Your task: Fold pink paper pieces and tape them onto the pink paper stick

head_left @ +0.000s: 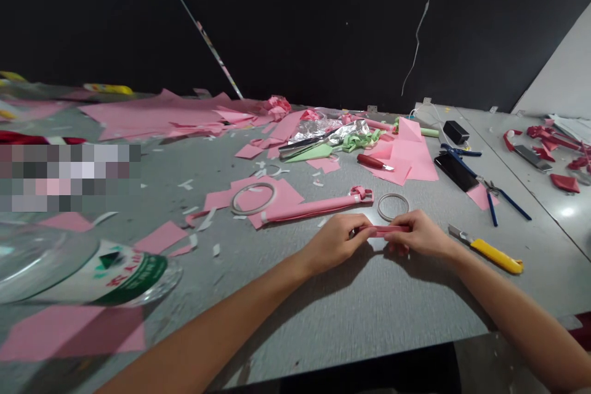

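A narrow folded strip of pink paper point(380, 231) stretches between my two hands, just above the grey table. My left hand point(336, 239) pinches its left end, and my right hand point(418, 235) pinches the right end; both hands are closed. Right behind the right hand lies a thin metal-coloured ring point(393, 205). Beyond the left hand is a long pink paper roll point(314, 208) with a small paper loop at its right end. A larger ring point(253, 198) rests on pink paper to the left. Close to my right wrist lies a yellow utility knife point(496, 255), blade out.
A plastic bottle point(124, 271) lies on its side at the left. Farther back are a red-handled knife point(373, 162), crumpled foil point(330, 130), green paper strips point(360, 140) and pink sheets point(413, 154). Blue-handled pliers point(501, 194) and a black phone point(456, 171) lie right. A black partition point(295, 24) stands behind.
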Demonstrator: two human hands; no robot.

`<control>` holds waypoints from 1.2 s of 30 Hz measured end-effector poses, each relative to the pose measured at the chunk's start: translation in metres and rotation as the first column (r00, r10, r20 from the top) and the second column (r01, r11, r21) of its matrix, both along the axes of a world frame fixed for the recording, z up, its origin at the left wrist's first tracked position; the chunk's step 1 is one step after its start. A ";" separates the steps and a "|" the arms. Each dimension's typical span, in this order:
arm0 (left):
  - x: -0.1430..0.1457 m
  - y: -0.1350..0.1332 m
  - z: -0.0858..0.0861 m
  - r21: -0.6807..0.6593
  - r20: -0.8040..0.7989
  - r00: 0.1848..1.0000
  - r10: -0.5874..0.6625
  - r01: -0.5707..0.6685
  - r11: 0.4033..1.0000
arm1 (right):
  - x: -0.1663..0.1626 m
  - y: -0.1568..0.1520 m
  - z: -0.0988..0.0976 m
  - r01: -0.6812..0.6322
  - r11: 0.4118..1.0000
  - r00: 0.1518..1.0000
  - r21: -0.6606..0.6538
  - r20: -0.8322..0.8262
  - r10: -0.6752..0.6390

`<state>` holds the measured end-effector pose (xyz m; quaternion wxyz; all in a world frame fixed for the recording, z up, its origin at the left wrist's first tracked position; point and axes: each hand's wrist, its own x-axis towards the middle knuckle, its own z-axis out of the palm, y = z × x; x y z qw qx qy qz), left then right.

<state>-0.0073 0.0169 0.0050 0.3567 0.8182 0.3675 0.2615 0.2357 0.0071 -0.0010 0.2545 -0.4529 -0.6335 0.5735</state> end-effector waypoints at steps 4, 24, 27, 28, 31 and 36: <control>0.003 -0.003 0.000 -0.009 -0.008 1.000 -0.001 0.001 1.000 | -0.004 -0.002 -0.004 0.029 0.999 0.998 -0.044 -0.050 -0.031; -0.002 0.003 0.006 -0.252 0.018 1.000 0.014 -0.009 0.968 | -0.003 -0.002 0.006 -0.033 0.998 0.997 -0.053 -0.066 0.030; -0.005 0.005 0.009 -0.279 0.004 1.000 0.007 -0.006 0.960 | -0.001 -0.002 0.007 -0.030 0.997 0.996 -0.066 -0.092 0.024; -0.006 0.005 0.010 -0.296 0.003 1.000 0.002 -0.001 0.955 | -0.001 -0.001 0.006 -0.029 0.997 0.995 -0.071 -0.099 0.022; -0.008 0.007 0.009 -0.357 0.035 0.999 0.024 -0.010 0.934 | 0.001 0.000 0.005 -0.015 0.997 0.994 -0.078 -0.110 0.007; -0.006 0.008 0.005 -0.342 0.074 0.992 0.102 -0.071 0.937 | 0.005 0.003 0.004 -0.013 0.997 0.993 -0.070 -0.116 0.005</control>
